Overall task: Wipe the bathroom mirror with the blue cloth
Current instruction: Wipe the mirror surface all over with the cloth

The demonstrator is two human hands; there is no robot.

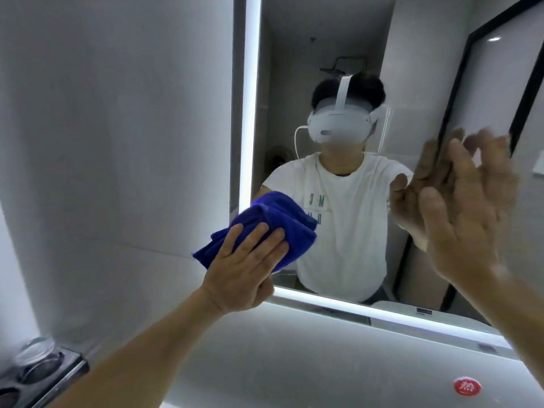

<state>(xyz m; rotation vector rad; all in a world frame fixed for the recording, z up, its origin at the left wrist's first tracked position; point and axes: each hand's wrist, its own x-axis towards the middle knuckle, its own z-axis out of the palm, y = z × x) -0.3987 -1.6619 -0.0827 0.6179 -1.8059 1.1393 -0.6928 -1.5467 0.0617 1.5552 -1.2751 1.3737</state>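
Note:
The bathroom mirror (329,48) has a lit white strip along its left and bottom edges. A bunched blue cloth (273,219) lies against the glass at the lower left corner. My left hand (247,266) presses it there with straight fingers spread over the cloth. My right hand (468,207) is raised at the right side of the mirror, fingers spread and straight, close to or touching the glass; its reflection meets it. The mirror shows a person in a white T-shirt wearing a white headset.
A white tiled wall (117,128) runs left of the mirror. Below the mirror is a white surface with a round red sticker (467,387). A metal rack with a glass cup (35,353) sits at the lower left. A black-framed panel (485,83) shows in the reflection.

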